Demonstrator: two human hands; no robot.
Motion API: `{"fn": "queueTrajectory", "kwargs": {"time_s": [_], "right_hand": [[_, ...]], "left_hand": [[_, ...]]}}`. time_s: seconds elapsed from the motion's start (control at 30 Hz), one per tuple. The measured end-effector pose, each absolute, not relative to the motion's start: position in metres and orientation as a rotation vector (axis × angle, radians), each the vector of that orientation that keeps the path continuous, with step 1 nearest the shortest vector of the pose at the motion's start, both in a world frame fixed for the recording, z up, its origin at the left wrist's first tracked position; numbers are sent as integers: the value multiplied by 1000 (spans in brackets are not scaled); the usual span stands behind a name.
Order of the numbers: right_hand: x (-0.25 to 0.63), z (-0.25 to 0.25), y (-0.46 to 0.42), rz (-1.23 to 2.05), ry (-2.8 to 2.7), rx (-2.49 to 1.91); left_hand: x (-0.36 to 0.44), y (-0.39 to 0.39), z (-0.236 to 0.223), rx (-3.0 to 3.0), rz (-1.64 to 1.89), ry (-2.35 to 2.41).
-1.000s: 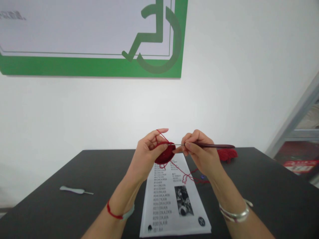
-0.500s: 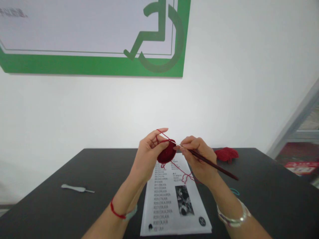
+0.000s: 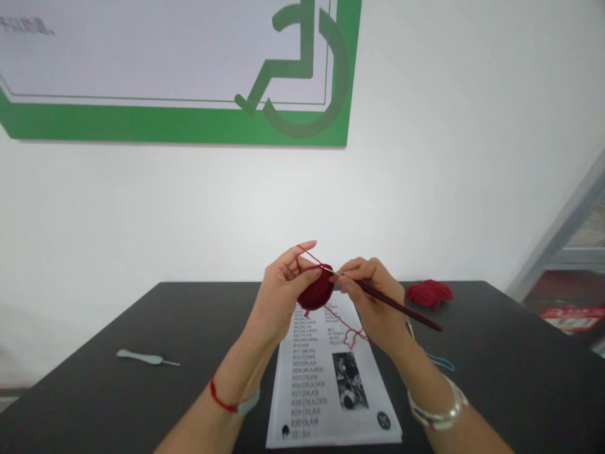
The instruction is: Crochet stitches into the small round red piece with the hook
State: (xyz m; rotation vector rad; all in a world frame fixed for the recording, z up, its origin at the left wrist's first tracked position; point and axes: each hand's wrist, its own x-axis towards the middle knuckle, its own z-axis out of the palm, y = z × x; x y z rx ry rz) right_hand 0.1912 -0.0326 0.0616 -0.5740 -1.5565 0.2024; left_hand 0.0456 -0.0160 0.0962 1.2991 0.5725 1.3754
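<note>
My left hand pinches a round, dark red crochet piece by its upper left edge. A strand of red yarn runs over its raised index finger down to the piece. In my right hand is a crochet hook with a dark brown handle, its metal tip at the top edge of the piece. That tip is partly hidden by yarn and fingers. A loose red strand hangs from the piece towards my right wrist.
Printed pattern sheets lie on the black table under my hands. A red yarn ball sits at the back right. A grey-handled hook lies to the left, and a light blue cord is by my right forearm.
My right hand has shifted slightly left, and the hook's handle end has risen and moved left. My left hand keeps nearly the same hold, its index finger slightly higher.
</note>
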Motion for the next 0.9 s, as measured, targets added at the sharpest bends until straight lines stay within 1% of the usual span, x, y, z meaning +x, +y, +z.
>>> {"fn": "queueTrajectory", "kwargs": {"time_s": [0.07,0.1,0.27,0.43,0.53,0.63,0.77,0.9], "right_hand": [[192,61,-31,224,-1541,-574],[191,61,-30,179,-1559,-570],[189,61,-25,-276,-1729,-471],[198,60,-13,-342,-1824,-351],[201,56,-8,-541,-1868,-323],[197,52,-7,-732,-1857,-403],[191,54,-13,-658,-1880,-528],[193,64,-26,-520,-1930,-484]], "left_hand": [[46,-16,96,1293,1366,568],[46,-17,96,1296,1376,578],[52,-21,94,1326,1404,623],[50,-16,92,1210,1242,538],[48,-13,91,1135,1164,506],[49,-12,90,1161,1230,540],[50,-11,90,1331,1384,617],[47,-12,91,1497,1493,712]]}}
